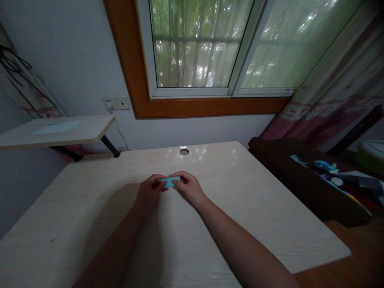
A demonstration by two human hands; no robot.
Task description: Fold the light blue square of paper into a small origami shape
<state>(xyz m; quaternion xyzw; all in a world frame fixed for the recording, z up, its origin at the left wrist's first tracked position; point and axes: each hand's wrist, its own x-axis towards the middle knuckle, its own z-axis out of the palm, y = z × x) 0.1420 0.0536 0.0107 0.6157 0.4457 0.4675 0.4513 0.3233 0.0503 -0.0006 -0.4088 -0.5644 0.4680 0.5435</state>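
Both ends of small turquoise strip (169, 182) pinched: fingers of left hand (149, 190) at left end, those of right hand (191, 186) at right, neither nearer. Long axis roughly crosswise between hands. Strip over wood-grain tabletop (255, 200); contact unclear.

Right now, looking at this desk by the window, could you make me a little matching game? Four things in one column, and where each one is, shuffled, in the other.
Things:
1. small blue piece
2. round hole
3. pair of sockets
4. pale sheet

Places:
A. on the wall, left of the window
B. on the raised shelf
C. held by the left hand and right hand together
D. in the desk, near its far edge

Pairs: 1-C, 2-D, 3-A, 4-B
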